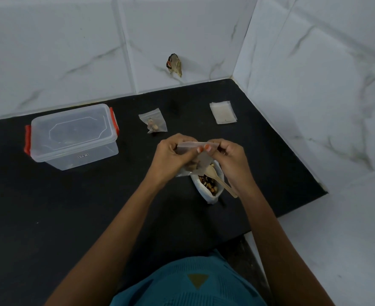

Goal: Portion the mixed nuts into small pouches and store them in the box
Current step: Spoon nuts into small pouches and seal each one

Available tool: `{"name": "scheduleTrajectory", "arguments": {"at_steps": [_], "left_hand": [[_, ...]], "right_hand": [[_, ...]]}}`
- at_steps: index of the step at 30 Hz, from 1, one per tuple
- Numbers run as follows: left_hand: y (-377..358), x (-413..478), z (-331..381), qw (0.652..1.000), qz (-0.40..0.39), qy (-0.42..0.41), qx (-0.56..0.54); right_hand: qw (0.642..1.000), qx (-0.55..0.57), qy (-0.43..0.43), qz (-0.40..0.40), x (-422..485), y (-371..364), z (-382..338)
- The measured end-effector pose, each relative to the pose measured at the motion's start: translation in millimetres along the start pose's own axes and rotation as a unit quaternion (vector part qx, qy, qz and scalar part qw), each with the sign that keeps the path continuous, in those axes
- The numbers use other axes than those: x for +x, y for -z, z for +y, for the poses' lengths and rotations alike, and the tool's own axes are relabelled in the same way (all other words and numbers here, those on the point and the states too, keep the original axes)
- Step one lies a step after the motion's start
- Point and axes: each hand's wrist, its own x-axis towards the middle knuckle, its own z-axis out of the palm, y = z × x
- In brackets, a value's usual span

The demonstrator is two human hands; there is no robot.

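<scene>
Both hands hold one small clear pouch (200, 154) above the counter; my left hand (173, 155) pinches its top edge on the left and my right hand (230, 157) pinches it on the right. Nuts show dimly inside it. Just below stands an open white bag of mixed nuts (210, 186) with a wooden spoon (218, 178) resting in it. A filled small pouch (153, 123) lies further back. The clear plastic box (71, 138) with red clips sits at the left, lid on.
A stack of empty flat pouches (223, 112) lies at the back right on the black counter (71, 206). White marble-tiled walls close the back and right side. The counter's edge steps in at the right front.
</scene>
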Motion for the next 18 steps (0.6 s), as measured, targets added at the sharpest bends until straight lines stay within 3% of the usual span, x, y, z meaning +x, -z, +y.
{"name": "scheduleTrajectory", "arguments": {"at_steps": [5, 12, 18], "left_hand": [[1, 0, 3, 0.999, 0.022, 0.024, -0.022], [2, -3, 1, 0.999, -0.004, 0.036, -0.038], [10, -5, 0, 0.998, 0.037, 0.031, -0.047]], "right_hand": [[0.998, 0.056, 0.003, -0.037, -3, 4, 0], [1.0, -0.013, 0.017, -0.001, 3, 2, 3], [1.0, -0.011, 0.003, -0.002, 3, 6, 4]]}}
